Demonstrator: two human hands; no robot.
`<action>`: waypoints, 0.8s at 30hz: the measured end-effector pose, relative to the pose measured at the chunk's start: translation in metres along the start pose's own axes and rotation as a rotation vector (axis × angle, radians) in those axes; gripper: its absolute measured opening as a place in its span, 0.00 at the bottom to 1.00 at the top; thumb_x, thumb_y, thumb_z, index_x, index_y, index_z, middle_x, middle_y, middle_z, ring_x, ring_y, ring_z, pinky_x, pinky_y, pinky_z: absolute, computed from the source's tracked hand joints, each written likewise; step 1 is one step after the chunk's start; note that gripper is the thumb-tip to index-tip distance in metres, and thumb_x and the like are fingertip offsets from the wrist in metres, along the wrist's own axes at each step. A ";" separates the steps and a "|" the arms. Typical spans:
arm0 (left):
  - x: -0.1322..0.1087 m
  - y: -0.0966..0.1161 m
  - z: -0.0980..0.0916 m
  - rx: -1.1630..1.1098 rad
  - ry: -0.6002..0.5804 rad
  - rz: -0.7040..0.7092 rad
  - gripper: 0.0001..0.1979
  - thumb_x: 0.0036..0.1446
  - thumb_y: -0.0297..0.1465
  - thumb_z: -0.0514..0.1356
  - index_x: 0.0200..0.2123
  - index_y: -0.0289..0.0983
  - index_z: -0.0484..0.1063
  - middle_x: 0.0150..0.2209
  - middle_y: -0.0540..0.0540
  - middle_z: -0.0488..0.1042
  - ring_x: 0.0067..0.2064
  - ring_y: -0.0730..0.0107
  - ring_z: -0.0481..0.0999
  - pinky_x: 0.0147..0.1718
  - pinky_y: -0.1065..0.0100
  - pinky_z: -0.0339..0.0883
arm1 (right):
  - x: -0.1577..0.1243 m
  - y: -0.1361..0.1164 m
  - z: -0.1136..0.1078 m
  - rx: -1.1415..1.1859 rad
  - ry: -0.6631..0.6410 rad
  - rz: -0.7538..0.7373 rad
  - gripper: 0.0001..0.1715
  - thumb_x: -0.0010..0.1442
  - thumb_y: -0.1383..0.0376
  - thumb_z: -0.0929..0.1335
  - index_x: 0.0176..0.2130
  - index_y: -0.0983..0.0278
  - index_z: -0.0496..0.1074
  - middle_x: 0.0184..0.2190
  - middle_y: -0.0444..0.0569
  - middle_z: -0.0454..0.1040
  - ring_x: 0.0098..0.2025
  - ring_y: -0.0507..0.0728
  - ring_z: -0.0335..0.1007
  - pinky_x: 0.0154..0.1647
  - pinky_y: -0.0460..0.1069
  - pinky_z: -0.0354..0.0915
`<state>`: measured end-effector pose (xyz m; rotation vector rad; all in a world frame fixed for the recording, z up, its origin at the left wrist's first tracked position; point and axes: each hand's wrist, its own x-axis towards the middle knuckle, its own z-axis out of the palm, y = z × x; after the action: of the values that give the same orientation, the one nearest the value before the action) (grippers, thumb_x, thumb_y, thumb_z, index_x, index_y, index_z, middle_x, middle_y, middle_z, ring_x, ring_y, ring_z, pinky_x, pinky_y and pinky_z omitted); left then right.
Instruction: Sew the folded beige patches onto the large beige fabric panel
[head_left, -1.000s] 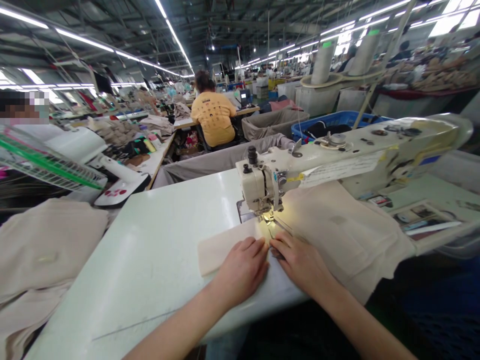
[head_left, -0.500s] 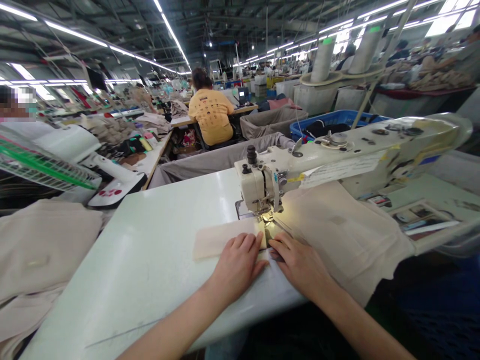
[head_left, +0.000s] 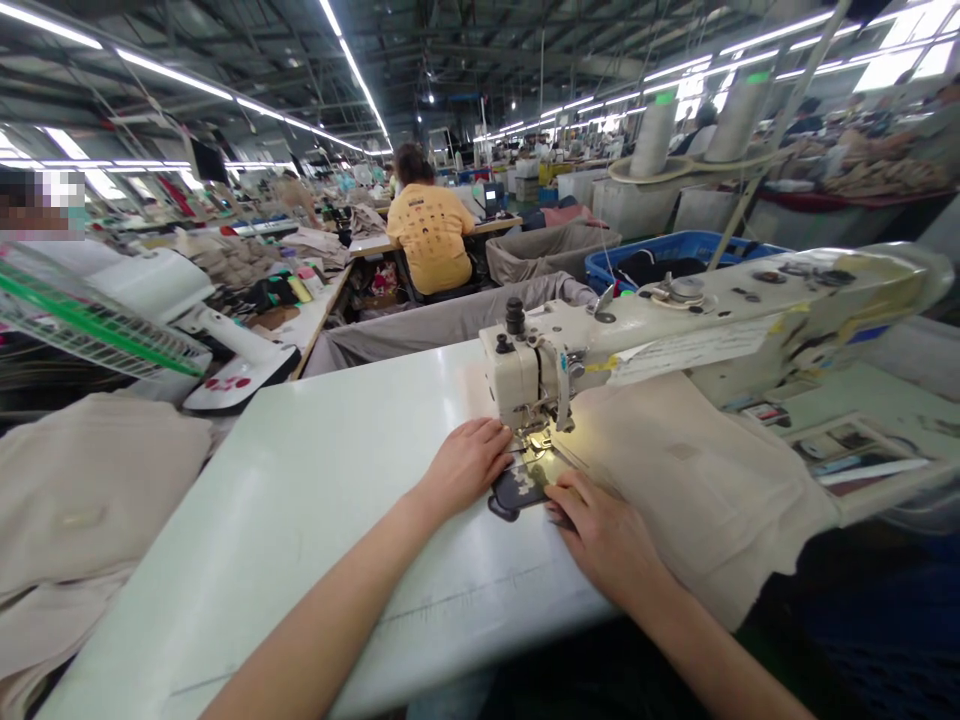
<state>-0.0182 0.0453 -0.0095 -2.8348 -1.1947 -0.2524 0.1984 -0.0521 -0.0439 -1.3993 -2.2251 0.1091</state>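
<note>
Looking down over our own forearms, we see the white table [head_left: 315, 520] running out from the near edge. Our right hand [head_left: 604, 535] lies palm down at the near side of the needle area, fingers flat and loosely spread, not gripping; its fingertips touch the edge of the beige fabric [head_left: 697, 480], which spreads out under the machine arm and droops over the table's right front edge. Our left hand [head_left: 466, 466] sits just beyond it, to the left of the presser foot, fingers curled downward with the tips on the table by the machine head; we cannot tell whether it pinches anything. Between the two hands lies a small dark plate [head_left: 519, 490] with pale marks on it, flat on the table just in front of the lit needle. The sewing machine [head_left: 675, 320] stands right behind, its head beside our left hand and its long arm stretching away to the right.

At the near left lies a stack of beige pieces [head_left: 90, 490], with a white fan [head_left: 187, 310] behind it. Past the table sits a grey cloth bin [head_left: 420, 325], and farther back a person in a yellow shirt [head_left: 431, 238] sits facing away at another bench. Two thread cones [head_left: 656, 135] stand at the upper right.
</note>
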 end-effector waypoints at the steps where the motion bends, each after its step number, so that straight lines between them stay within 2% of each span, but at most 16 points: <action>1: 0.000 0.000 0.000 0.000 0.006 -0.001 0.15 0.71 0.37 0.50 0.52 0.37 0.71 0.48 0.42 0.75 0.52 0.59 0.72 0.53 0.59 0.67 | 0.000 0.000 0.000 -0.001 -0.002 0.001 0.12 0.62 0.72 0.67 0.46 0.63 0.74 0.44 0.51 0.76 0.40 0.56 0.76 0.36 0.47 0.71; 15: -0.002 0.003 0.004 -0.016 0.053 -0.031 0.11 0.70 0.35 0.52 0.48 0.38 0.70 0.47 0.42 0.75 0.51 0.59 0.72 0.51 0.58 0.67 | -0.001 0.000 0.001 0.011 0.006 0.007 0.13 0.62 0.73 0.66 0.46 0.62 0.73 0.44 0.51 0.76 0.39 0.55 0.76 0.36 0.47 0.71; 24: -0.002 0.006 0.003 0.025 0.051 -0.096 0.10 0.69 0.36 0.54 0.47 0.39 0.71 0.47 0.42 0.74 0.53 0.57 0.70 0.51 0.56 0.67 | -0.001 0.000 0.001 0.007 0.004 0.020 0.13 0.62 0.72 0.66 0.46 0.61 0.73 0.44 0.51 0.75 0.40 0.56 0.76 0.36 0.47 0.71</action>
<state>-0.0148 0.0405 -0.0125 -2.7361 -1.3156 -0.3096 0.1978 -0.0529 -0.0454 -1.4176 -2.2056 0.1202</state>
